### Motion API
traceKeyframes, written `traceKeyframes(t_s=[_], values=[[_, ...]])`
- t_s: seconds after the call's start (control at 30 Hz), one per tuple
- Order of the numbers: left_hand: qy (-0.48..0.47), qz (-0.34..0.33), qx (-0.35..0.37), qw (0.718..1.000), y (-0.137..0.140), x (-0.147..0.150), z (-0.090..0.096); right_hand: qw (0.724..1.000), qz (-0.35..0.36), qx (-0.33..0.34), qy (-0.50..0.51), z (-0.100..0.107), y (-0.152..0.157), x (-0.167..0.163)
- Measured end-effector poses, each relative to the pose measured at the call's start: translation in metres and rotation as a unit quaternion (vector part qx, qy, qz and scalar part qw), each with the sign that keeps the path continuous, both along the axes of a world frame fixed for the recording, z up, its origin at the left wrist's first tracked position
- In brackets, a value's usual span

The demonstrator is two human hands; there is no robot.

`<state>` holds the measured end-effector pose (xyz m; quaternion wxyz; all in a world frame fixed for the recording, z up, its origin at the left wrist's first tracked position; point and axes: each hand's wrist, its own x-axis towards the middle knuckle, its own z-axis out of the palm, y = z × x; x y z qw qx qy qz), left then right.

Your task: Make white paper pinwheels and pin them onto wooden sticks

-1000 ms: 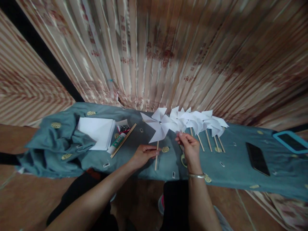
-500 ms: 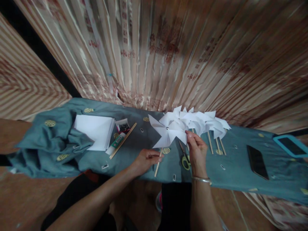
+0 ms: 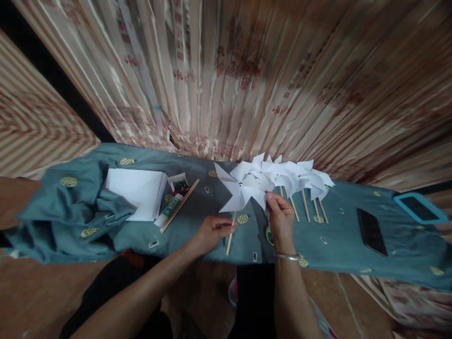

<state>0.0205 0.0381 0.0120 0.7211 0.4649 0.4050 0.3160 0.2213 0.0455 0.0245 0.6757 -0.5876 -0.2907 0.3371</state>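
A white paper pinwheel (image 3: pixel 236 200) with a shiny pin at its centre is held up over the cloth-covered table. My left hand (image 3: pixel 212 232) pinches its wooden stick (image 3: pixel 230 239) below the blades. With thumb and fingertips, my right hand (image 3: pixel 280 216) grips the edge of a blade on the right side. Behind and to the right lie several more white pinwheels (image 3: pixel 315 184) overlapping in a row, their sticks pointing toward me. Scissors with green handles (image 3: pixel 269 234) lie beside my right hand, largely hidden by it.
On the left are a stack of white paper (image 3: pixel 136 190), an open box of pins (image 3: pixel 178 184), a glue tube (image 3: pixel 168 210) and wooden sticks (image 3: pixel 180 205). A dark phone (image 3: pixel 371 231) and a blue-framed tablet (image 3: pixel 420 208) lie to the right. A curtain (image 3: pixel 219 84) hangs behind.
My right hand has shifted slightly left with the pinwheel's blade, covering more of the scissors. My left hand stays on the stick. The whole view has moved a little.
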Motion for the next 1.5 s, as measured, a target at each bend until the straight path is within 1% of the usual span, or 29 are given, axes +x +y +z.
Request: traceKeyframes(t_s=[0.17,0.33,0.5,0.7,0.97,1.17,1.5], values=[[0.000,0.004,0.005,1.000,0.001,0.001,0.000,0.999,0.028,-0.015,-0.001,-0.002,-0.001,-0.002],[-0.004,0.013,-0.013,1.000,0.002,0.001,0.000,0.999,0.045,-0.007,-0.006,-0.004,-0.001,-0.005],[0.002,0.019,-0.010,1.000,0.003,0.001,-0.002,0.998,0.055,-0.008,-0.029,-0.007,-0.002,-0.008],[0.000,0.029,-0.014,0.999,0.004,0.001,-0.002,0.996,0.074,-0.006,-0.040,-0.002,-0.002,-0.015],[-0.013,0.032,-0.017,0.999,0.005,0.001,0.002,0.997,0.078,-0.007,-0.016,0.004,-0.004,-0.022],[-0.033,0.052,-0.049,0.997,0.005,0.003,0.001,0.995,0.097,0.001,-0.005,0.002,-0.005,-0.024],[-0.019,0.051,-0.019,0.998,0.004,0.001,0.001,0.995,0.096,-0.013,0.001,-0.001,-0.006,-0.027]])
